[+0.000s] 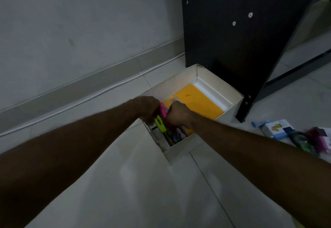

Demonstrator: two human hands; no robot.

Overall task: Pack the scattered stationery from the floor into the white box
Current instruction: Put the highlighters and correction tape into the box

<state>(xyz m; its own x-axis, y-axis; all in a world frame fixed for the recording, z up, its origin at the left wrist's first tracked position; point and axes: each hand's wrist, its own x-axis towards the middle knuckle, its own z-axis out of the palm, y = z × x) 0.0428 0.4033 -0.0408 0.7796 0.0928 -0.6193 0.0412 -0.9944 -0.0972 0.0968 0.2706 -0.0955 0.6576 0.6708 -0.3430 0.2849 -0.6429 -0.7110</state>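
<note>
The white box [215, 88] stands open on the floor beside a dark cabinet. A yellow spiral notebook [198, 103] lies flat inside it, with several pens [172, 137] along its near-left wall. Both hands are down in the box's left side. My left hand [149, 109] holds a pink highlighter [163, 110] and a lime-green highlighter [160, 124] above the pens. My right hand [178, 114] is curled, knuckles up, pressed against the same highlighters; what its fingers grip is hidden.
A dark cabinet [241, 30] stands right behind the box. On the floor at the right lie a small white and blue box [275, 128], a tape dispenser [302, 140] and purple items [320, 138]. A wall with a skirting board runs along the left.
</note>
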